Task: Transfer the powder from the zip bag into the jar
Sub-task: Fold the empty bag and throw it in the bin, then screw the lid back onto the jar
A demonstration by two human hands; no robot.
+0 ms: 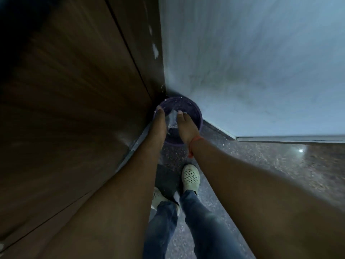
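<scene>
Both arms reach down over a dark purple round bin (194, 113) standing on the floor in a corner. A crumpled clear zip bag (172, 119) hangs between my hands above the bin's opening. My left hand (158, 124) presses against the bag's left side, and my right hand (184, 126), with a red thread at the wrist, touches its right side. The frame is blurred, so how each hand grips the bag stays unclear. No jar is in view.
A brown wooden panel (74, 109) rises on the left and a pale grey wall (261, 71) on the right, meeting behind the bin. Speckled stone floor (270, 165) spreads to the right. My feet in white shoes (190, 177) stand just behind the bin.
</scene>
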